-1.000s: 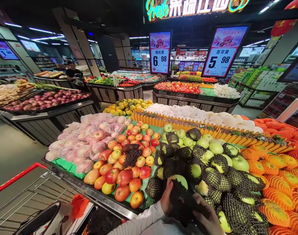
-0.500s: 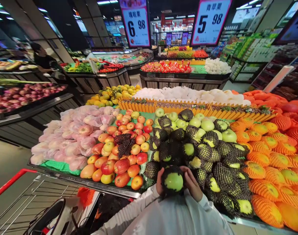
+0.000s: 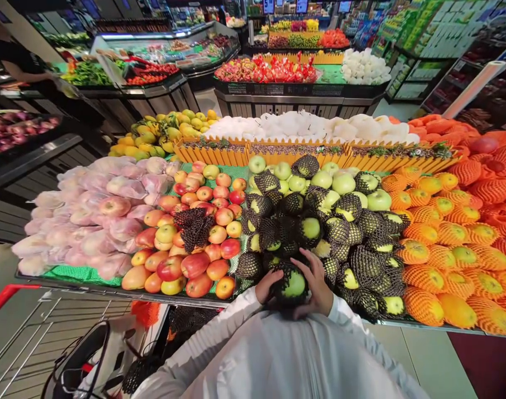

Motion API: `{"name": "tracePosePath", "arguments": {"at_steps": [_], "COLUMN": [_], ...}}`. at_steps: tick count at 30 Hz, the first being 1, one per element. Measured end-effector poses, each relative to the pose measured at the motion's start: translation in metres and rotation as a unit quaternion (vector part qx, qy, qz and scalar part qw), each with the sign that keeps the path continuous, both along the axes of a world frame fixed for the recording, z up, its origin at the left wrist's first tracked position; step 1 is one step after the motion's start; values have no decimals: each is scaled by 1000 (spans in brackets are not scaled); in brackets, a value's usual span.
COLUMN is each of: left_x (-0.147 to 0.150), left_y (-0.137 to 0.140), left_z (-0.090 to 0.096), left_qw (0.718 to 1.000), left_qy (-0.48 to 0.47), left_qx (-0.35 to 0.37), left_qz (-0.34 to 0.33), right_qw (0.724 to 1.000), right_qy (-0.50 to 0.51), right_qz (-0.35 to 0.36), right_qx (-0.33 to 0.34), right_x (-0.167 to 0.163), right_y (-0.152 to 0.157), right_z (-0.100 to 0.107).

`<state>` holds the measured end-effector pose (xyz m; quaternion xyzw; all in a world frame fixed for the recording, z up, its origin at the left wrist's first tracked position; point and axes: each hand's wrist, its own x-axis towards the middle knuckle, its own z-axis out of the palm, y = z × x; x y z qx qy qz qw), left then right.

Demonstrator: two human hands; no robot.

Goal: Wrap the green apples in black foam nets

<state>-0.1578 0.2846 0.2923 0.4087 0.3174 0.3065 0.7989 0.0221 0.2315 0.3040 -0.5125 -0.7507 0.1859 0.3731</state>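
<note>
Between my two hands is a green apple (image 3: 295, 284) in a black foam net, its bare green top facing up. My left hand (image 3: 268, 285) grips its left side with thumb and fingers pressed to the net. On the other side, my right hand (image 3: 317, 284) curls round it, fingers over the far edge and thumb low near the front. Just beyond lie more netted green apples (image 3: 311, 228) in a heap. Loose black nets (image 3: 193, 227) rest on the red apples (image 3: 195, 265) to the left.
A shopping cart (image 3: 70, 327) with a bag in it stands at lower left. Pink-wrapped fruit (image 3: 90, 210) fills the left of the stand, orange-netted fruit (image 3: 441, 271) the right. Orange fencing (image 3: 298, 158) runs behind the apples. A person in black (image 3: 28, 61) stands at far left.
My view has tipped downward, so the price signs have left the top. My right hand has shifted its fingers over the apple's far side; the apple stays between both hands.
</note>
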Motion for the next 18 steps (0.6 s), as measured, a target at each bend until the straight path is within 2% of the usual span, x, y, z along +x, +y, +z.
{"name": "tracePosePath", "arguments": {"at_steps": [2, 4, 6, 8, 10, 13, 16, 18], "left_x": [0, 2, 4, 10, 17, 28, 33, 33], "left_y": [14, 37, 68, 101, 129, 154, 161, 161], "left_z": [5, 12, 20, 23, 21, 10, 4, 7], "left_qw": [997, 973, 917, 843, 778, 716, 671, 657], "left_qy": [13, 75, 171, 260, 346, 455, 517, 529], "left_qx": [64, 181, 307, 414, 482, 521, 530, 535], "left_qz": [43, 119, 188, 224, 206, 98, 43, 44], "right_qw": [999, 992, 978, 964, 951, 950, 974, 971], "right_qy": [-2, -34, -120, -211, -273, -278, -161, -51], "right_qz": [-41, -113, -161, -158, -144, -138, -161, -222], "right_qx": [16, 40, 53, 31, -13, -45, 13, 72], "right_x": [7, 17, 26, 33, 37, 40, 47, 59], "right_y": [14, 35, 61, 88, 109, 119, 99, 78], "right_z": [20, 32, 34, 27, 18, 20, 46, 68]}}
